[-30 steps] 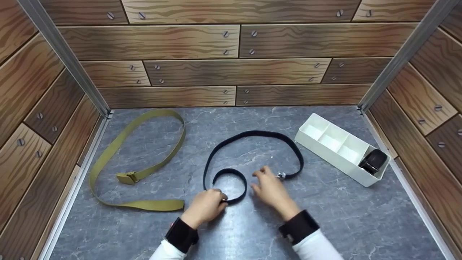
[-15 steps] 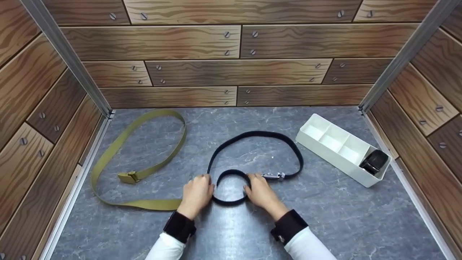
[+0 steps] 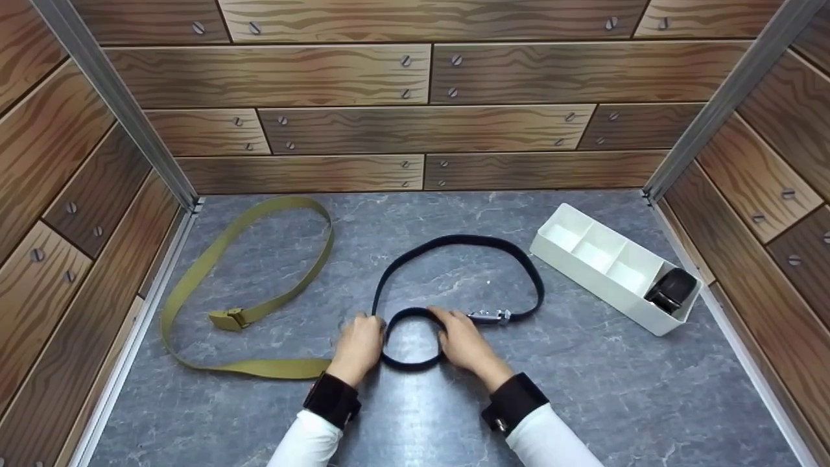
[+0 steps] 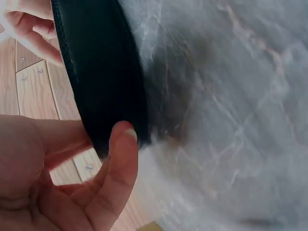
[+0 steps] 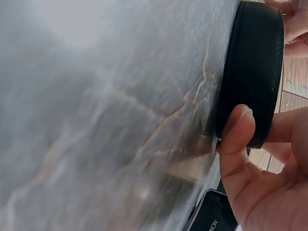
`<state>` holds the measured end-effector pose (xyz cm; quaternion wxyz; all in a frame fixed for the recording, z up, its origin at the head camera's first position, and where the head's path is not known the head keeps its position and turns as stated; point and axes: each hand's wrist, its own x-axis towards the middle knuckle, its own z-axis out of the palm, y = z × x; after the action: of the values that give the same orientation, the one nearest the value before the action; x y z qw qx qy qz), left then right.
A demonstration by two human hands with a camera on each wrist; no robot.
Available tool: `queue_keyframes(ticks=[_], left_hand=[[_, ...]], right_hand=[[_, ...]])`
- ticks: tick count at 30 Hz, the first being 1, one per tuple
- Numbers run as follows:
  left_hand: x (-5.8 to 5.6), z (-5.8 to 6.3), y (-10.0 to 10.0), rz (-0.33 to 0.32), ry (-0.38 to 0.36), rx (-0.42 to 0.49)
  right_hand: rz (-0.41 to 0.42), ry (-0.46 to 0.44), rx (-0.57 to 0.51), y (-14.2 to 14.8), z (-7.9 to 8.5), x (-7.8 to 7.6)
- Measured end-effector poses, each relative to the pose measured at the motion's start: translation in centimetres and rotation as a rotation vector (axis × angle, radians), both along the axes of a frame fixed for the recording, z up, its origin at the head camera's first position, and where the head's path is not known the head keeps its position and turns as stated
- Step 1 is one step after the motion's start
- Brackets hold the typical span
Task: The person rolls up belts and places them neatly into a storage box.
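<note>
On the floor lies a black belt [image 3: 470, 240] with stitched edges, standing on edge. Its near end forms a small loop, and its silver buckle [image 3: 487, 317] lies right of that loop. My left hand [image 3: 358, 347] pinches the loop's left side; the left wrist view shows the thumb in front of the strap [image 4: 103, 72] and fingers behind. Opposite, my right hand [image 3: 462, 340] grips the loop's right side, its thumb on the strap's near face [image 5: 252, 67] in the right wrist view. The belt's tail tip is not clearly visible.
An olive webbing belt [image 3: 207, 259] with a matching buckle [image 3: 227, 318] lies loosely curved at left, its tail reaching my left wrist. At right stands a white divided box [image 3: 596, 285], a rolled black belt [image 3: 673, 288] in its near compartment. Wood-patterned walls [image 3: 343, 130] surround the grey floor.
My right hand has come left and forward onto the loop's right side. My left hand has moved up from the loop's bottom to its left side. The loop is slightly smaller.
</note>
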<state>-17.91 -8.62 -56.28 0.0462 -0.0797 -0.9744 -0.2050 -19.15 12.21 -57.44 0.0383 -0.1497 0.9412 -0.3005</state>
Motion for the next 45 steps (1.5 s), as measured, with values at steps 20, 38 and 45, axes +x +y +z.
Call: queue_keyframes(ticks=[20,38,45], left_hand=[[0.6,-0.8,1.3,-0.036,-0.083,-0.031],[-0.4,-1.3,-0.4,-0.049,-0.013,0.163],[-0.7,-1.5,-0.7,-0.034,0.025,0.165]], right_hand=[[0.013,0.047,0.120,-2.0,-0.3,0.8],[0.198,0.258,0.117,-1.7,0.1,1.4],[0.406,0.409,0.113,-1.5,-0.4,1.0]])
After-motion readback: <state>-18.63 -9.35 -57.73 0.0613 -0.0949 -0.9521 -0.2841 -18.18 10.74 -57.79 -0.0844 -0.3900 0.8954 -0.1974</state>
